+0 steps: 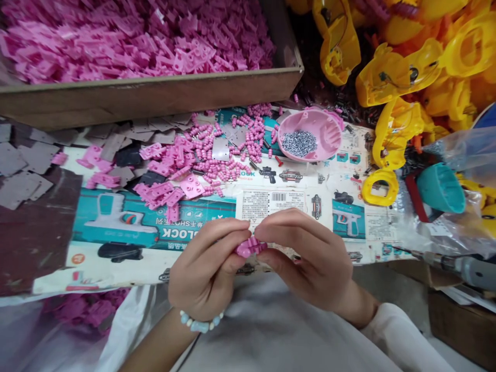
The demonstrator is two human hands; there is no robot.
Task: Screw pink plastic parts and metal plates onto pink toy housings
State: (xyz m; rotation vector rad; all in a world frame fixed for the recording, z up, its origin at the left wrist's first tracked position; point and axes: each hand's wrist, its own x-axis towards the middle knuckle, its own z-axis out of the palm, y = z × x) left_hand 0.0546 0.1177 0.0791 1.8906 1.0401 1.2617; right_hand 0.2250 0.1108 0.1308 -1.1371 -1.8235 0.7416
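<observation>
While the left hand and right hand pinch a small pink plastic part between their fingers above a printed teal-and-white cardboard sheet, the step looks like close fitting, the next move calling for steady alignment.

Pink plastic part: small, shiny, knobbly, w/ a rounded lump on its L side & bumps along the upper edge. Pinched btwn fingertips of L hand & R hand, approx. level, long way side to side; ends partly hidden.
</observation>
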